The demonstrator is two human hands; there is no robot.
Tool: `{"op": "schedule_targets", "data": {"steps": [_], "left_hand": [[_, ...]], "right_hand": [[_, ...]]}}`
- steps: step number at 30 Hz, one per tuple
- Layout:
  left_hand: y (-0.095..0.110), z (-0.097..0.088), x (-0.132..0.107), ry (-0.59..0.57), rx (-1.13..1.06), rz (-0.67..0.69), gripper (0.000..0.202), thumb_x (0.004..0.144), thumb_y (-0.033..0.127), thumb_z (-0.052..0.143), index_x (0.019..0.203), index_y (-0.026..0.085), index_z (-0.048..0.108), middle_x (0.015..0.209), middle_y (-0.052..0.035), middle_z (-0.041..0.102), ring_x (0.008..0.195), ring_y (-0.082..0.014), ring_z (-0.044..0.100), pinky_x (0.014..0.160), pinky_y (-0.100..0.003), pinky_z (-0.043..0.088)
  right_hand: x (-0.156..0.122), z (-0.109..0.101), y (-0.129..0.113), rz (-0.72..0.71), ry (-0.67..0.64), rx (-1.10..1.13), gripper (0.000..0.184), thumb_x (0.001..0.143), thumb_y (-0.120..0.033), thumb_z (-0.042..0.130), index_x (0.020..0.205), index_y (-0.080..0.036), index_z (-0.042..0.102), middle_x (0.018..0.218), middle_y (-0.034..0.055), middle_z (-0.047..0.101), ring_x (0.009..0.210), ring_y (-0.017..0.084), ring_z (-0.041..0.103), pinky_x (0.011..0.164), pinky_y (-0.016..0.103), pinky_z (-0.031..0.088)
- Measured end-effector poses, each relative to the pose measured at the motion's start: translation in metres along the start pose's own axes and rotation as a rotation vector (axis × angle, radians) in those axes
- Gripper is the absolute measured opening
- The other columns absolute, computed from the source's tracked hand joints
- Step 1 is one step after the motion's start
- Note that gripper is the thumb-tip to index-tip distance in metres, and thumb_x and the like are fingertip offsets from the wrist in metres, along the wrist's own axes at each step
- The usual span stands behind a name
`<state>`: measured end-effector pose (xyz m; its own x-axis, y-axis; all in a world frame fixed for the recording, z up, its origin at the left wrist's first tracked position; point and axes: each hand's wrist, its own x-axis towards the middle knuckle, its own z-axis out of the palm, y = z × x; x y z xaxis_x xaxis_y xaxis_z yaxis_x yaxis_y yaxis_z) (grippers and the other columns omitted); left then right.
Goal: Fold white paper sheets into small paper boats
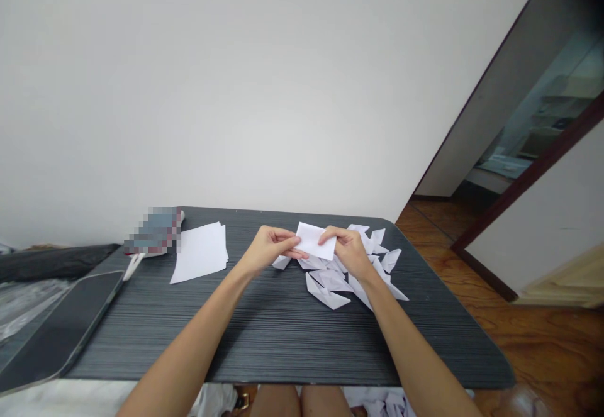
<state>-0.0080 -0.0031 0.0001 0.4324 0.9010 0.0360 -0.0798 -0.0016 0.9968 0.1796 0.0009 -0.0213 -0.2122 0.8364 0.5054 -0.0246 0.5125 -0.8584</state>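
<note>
Fingers (286, 242) clamped on small white paper (311, 236), held up over table: left hand (265, 250) at left end, right hand (352, 250) at right end. Folded pieces (328, 282) scattered under and right of hands, some hidden. Tablet (61, 332) near left; white sheets (201, 253) farther, beside blurred item (155, 231). Paper's long axis left to right, right end tipped nearer. Dark tabletop (302, 348) running from hands to near edge; wall (283, 90) behind far edge.

Left hand (267, 250): is looking bare and slender-fingered
Right hand (352, 252): is looking equally bare
Forearms (189, 336): are showing uncovered, narrowing smoothly
Legs (274, 402): are showing bare
</note>
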Motion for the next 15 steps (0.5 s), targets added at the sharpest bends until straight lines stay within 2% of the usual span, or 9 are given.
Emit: {"op": "schedule_targets", "data": {"steps": [5, 8, 11, 13, 15], "left_hand": [[-0.002, -0.002, 0.001, -0.028, 0.034, 0.015, 0.027, 0.066, 0.029, 0.064, 0.084, 0.008, 0.064, 0.072, -0.0086, 0.069, 0.072, -0.0191, 0.065, 0.074, -0.031, 0.051], [-0.001, -0.001, 0.000, -0.016, 0.077, 0.024, 0.026, 0.066, 0.029, 0.063, 0.082, 0.008, 0.064, 0.071, -0.0079, 0.069, 0.071, -0.0189, 0.065, 0.072, -0.030, 0.052], [0.001, 0.003, -0.002, -0.012, 0.138, 0.033, 0.024, 0.067, 0.028, 0.061, 0.078, 0.008, 0.065, 0.069, -0.0070, 0.069, 0.069, -0.0189, 0.065, 0.069, -0.028, 0.052], [0.001, 0.007, -0.004, -0.049, 0.184, 0.041, 0.022, 0.067, 0.028, 0.060, 0.076, 0.008, 0.065, 0.068, -0.0061, 0.069, 0.069, -0.0189, 0.065, 0.067, -0.028, 0.053], [0.002, 0.010, -0.006, -0.101, 0.242, 0.055, 0.021, 0.068, 0.028, 0.058, 0.075, 0.009, 0.065, 0.069, -0.0051, 0.069, 0.068, -0.0184, 0.065, 0.065, -0.027, 0.053]], "right_hand": [[0.000, -0.003, 0.002, -0.010, -0.023, -0.035, 0.022, 0.067, -0.006, 0.045, 0.061, -0.017, 0.063, 0.066, -0.0001, 0.058, 0.064, 0.011, 0.052, 0.057, 0.022, 0.038], [0.000, -0.008, -0.002, -0.016, -0.040, -0.084, 0.023, 0.071, -0.010, 0.044, 0.066, -0.018, 0.065, 0.080, 0.0022, 0.063, 0.078, 0.014, 0.056, 0.068, 0.025, 0.041], [0.001, -0.009, -0.009, 0.000, 0.022, -0.144, 0.021, 0.075, -0.017, 0.045, 0.081, -0.019, 0.065, 0.091, 0.0043, 0.065, 0.089, 0.017, 0.056, 0.080, 0.031, 0.040], [0.000, -0.004, -0.014, 0.036, 0.040, -0.233, 0.020, 0.074, -0.023, 0.051, 0.088, -0.019, 0.065, 0.089, 0.0051, 0.066, 0.086, 0.018, 0.058, 0.079, 0.032, 0.041], [-0.001, 0.004, -0.017, 0.049, 0.001, -0.351, 0.017, 0.070, -0.027, 0.058, 0.082, -0.019, 0.066, 0.084, 0.0046, 0.067, 0.080, 0.019, 0.059, 0.074, 0.031, 0.043]]}}
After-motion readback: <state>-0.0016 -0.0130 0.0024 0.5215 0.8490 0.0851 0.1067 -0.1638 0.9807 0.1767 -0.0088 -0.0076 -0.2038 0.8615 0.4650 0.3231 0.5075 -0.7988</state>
